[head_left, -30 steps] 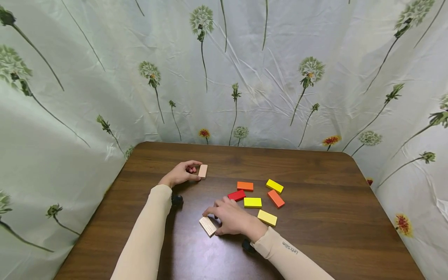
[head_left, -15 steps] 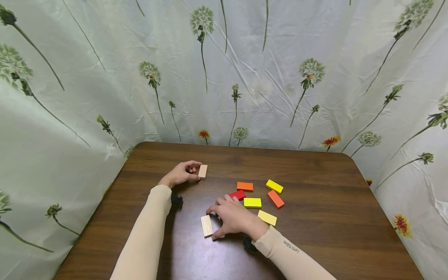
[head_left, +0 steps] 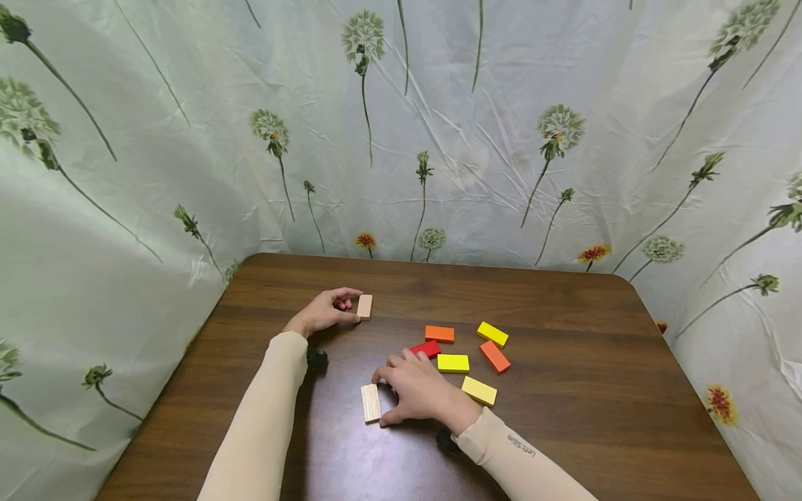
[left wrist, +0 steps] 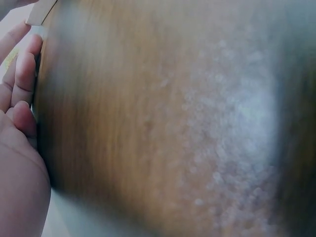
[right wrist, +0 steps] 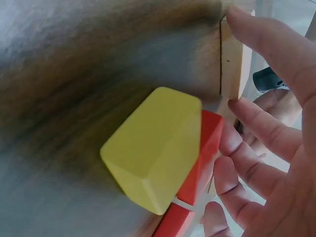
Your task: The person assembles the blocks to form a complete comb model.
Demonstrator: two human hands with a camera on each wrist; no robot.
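The striped block (head_left: 371, 405) is lying flat just below the middle of the head frame, showing its grained top; the right wrist view is showing a plain side of it instead, at upper right. The right hand (head_left: 421, 391) is gripping it widely, thumb and index finger reaching to its two ends; the right wrist view is making that span plainest.

The pinkish block (head_left: 365, 307) is lying left of centre in the head frame, with the left hand (head_left: 322, 311) spanning its ends between thumb and index finger. The left wrist view is catching only a corner of it at upper left, while blurred wood is filling most of that frame.

Right of centre in the head frame, an orange block (head_left: 440, 335), a red block (head_left: 427, 348) partly behind the right hand, a bright yellow block (head_left: 453, 363), and a pale yellow block (head_left: 479, 391) are lying near each other. A yellow block is looming large in the right wrist view. Behind the brown table (head_left: 595, 417), a flowered curtain (head_left: 476, 139) is filling the upper head frame.
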